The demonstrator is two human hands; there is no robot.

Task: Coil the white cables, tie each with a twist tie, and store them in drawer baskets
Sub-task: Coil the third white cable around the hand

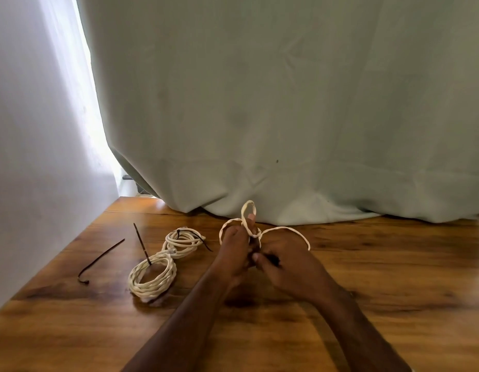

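My left hand (234, 253) pinches the cable loops (249, 226) bunched at twelve o'clock so my right hand (284, 267) can cinch a dark tie (273, 260).

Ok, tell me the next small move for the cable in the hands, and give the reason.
Probably wrap the dark tie around the pinched middle of the cable bundle and twist it shut. The left hand clamps the loops together, the right hand pinches something dark, likely a twist tie, at their base, and the loops still spread out loose. The two coils beside them already carry ties.
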